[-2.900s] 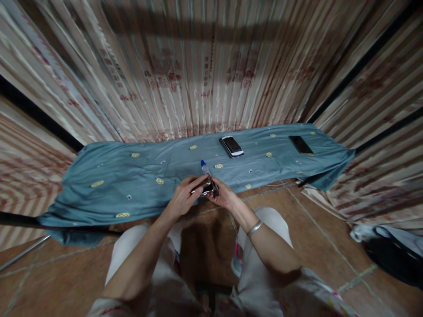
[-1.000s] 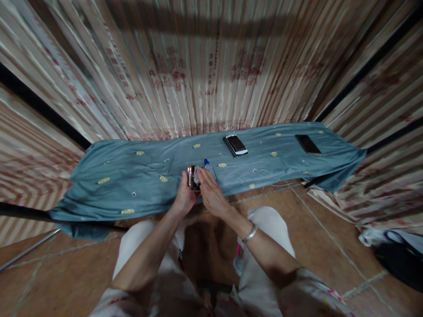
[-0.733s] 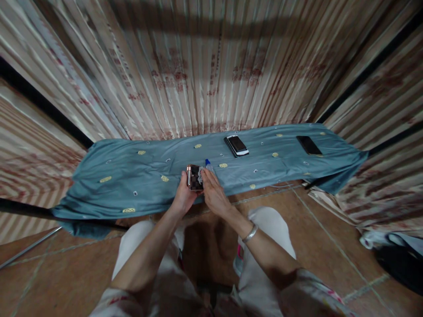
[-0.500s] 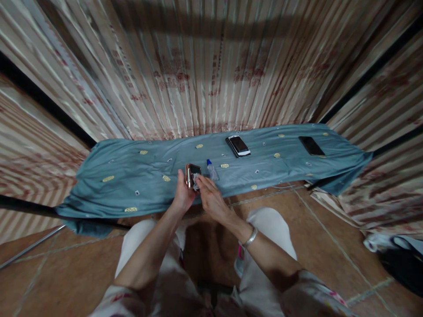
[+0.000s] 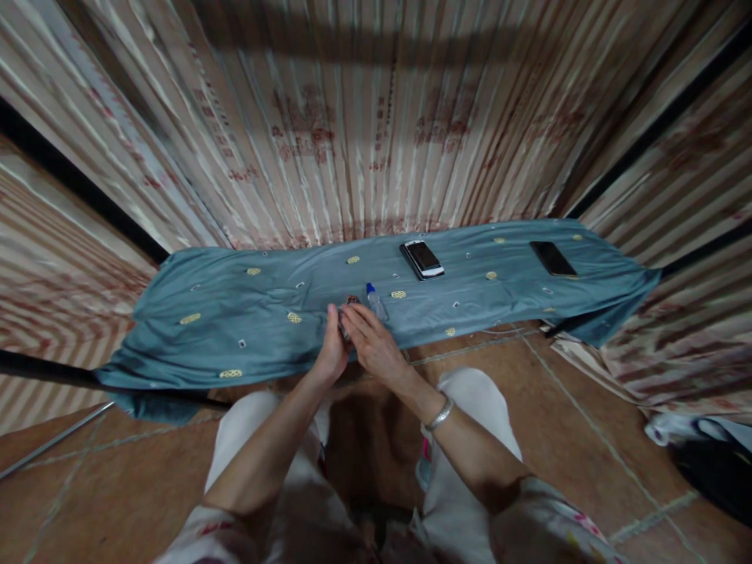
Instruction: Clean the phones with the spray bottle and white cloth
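Just over the front edge of the cloth-covered table, my left hand (image 5: 333, 350) is closed around a small mobile phone (image 5: 352, 299) with a shiny coppery edge. Only its far end shows; my fingers hide the rest. My right hand (image 5: 379, 352) lies over the phone from the right, fingers bent and pressed down on it. A crumpled greyish-white cloth or tissue is under those fingers, mostly hidden now. Right beside the right fingertips, a small clear bottle (image 5: 376, 301) with a blue cap lies on the table.
A white-framed phone (image 5: 424, 259) lies on the teal patterned tablecloth (image 5: 282, 290), right of the bottle. Farther right is a dark phone (image 5: 553, 258). Black poles (image 5: 76, 176) and striped curtains (image 5: 346, 117) enclose the table. A dark bag-like item (image 5: 714, 474) sits at the right floor edge.
The phone has turned or tipped in my left hand, so its dark screen no longer shows. My right hand has shifted slightly left and up, covering more of the phone and cloth.
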